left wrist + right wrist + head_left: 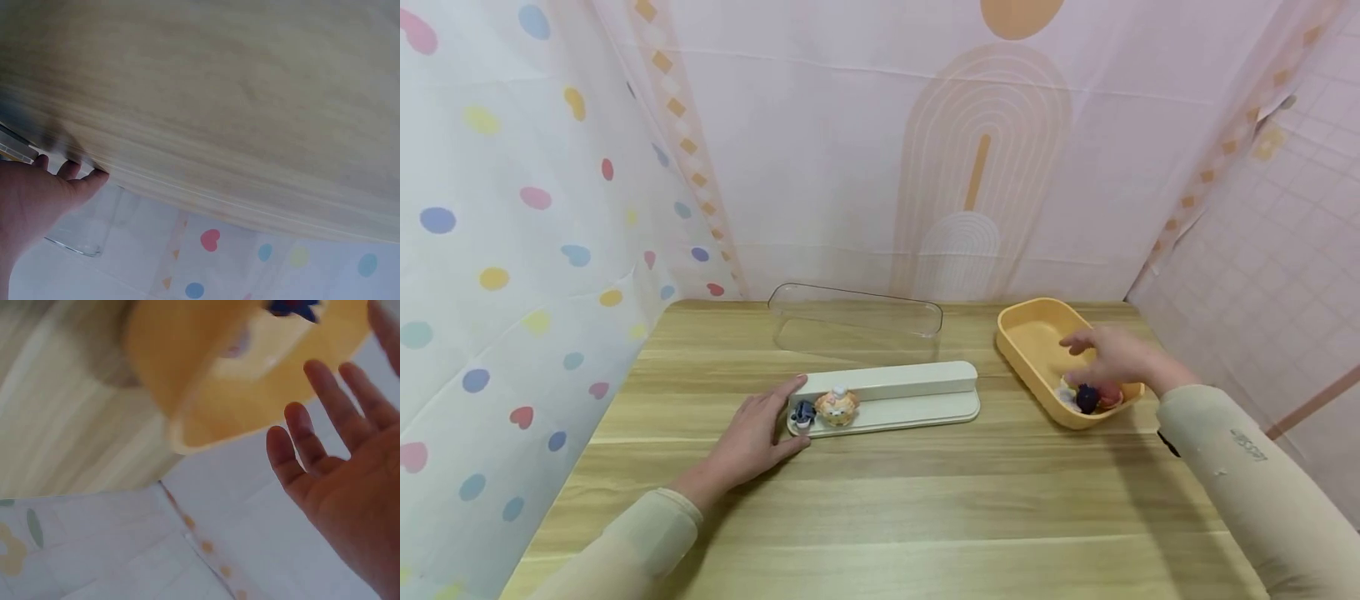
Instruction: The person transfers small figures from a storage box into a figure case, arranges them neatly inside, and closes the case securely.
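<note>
A long cream tray (917, 400) lies across the middle of the wooden table, with a small blue figure (802, 412) and an orange-and-white figure (837, 406) at its left end. My left hand (752, 437) rests flat on the table, its fingers touching the tray's left end. My right hand (1112, 354) hovers with spread, straight fingers over the yellow bin (1033, 342), above the small toys (1093, 396) in its near corner. In the right wrist view the right hand (340, 469) is open beside the yellow bin (206, 381).
A clear plastic cover (854, 321) stands behind the tray near the back wall. Patterned curtains enclose the table on the left, back and right. Bare wood stretches across the front of the table (925, 517).
</note>
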Demonstrator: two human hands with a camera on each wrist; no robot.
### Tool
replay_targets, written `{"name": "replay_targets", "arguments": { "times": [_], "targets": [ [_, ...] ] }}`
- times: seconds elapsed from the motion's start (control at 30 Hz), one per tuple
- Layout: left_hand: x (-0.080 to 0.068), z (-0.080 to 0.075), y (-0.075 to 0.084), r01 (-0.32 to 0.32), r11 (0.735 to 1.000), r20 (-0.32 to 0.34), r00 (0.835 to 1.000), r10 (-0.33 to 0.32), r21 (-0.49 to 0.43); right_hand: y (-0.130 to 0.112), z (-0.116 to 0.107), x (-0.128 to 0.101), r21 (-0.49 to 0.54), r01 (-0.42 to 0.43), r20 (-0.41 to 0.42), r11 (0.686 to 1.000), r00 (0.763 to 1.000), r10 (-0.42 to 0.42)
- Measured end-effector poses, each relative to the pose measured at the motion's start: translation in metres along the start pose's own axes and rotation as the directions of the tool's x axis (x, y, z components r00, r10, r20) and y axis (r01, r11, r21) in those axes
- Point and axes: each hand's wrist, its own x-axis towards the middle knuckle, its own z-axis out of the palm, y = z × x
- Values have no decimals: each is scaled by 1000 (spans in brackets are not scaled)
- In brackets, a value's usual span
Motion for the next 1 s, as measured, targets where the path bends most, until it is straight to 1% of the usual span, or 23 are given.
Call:
{"name": "replay_targets", "arguments": {
  "times": [0.07, 0.17, 0.27, 0.3, 0.4, 0.47, 0.53, 0.63, 0.7, 0.8, 0.93, 1.0],
  "targets": [
    [0, 0, 0, 1, 1000, 2, 1000, -1, -3, 4, 5, -1, 23, -29, 91, 999, 995, 27],
    [0, 0, 1, -1, 1000, 0, 1000, 1, 0, 6, 14, 0, 50, -42, 179, 998, 983, 32],
    [0, 0, 1, -1, 1000, -2, 1000, 1, 3, 4, 20, 3, 88, -37, 202, 995, 979, 18],
    [0, 0, 1, 1, 1000, -2, 1000, -1, 5, 3, 20, 4, 77, -24, 197, 997, 980, 8],
    [0, 0, 1, 5, 1000, 1, 1000, -5, 8, 0, 22, 8, 66, -25, 195, 997, 981, 11],
    [0, 0, 1, 6, 1000, 2, 1000, -6, 9, 0, 22, 10, 45, -14, 176, 999, 984, 6],
    [0, 0, 1, 5, 1000, 1, 1000, -5, 11, -1, 23, 14, 28, 2, 138, 1000, 990, -6],
    [-1, 0, 1, 6, 1000, 1, 1000, -6, 11, 1, 25, 20, -16, 27, 41, 1000, 999, -26],
    [-1, 0, 0, 8, 1000, 1, 1000, -8, 12, 3, 27, 25, -47, 14, -20, 999, 1000, -15],
    [-1, 0, 0, 10, 1000, 0, 1000, -10, 12, 8, 29, 33, -68, -56, -72, 996, 996, 52],
    [-1, 0, -1, 6, 1000, -1, 1000, -5, 13, 14, 30, 41, -61, -149, -83, 987, 986, 144],
    [-1, 0, -1, 4, 1000, -1, 1000, -4, 14, 15, 30, 43, -75, -171, -89, 982, 982, 164]
  ]
}}
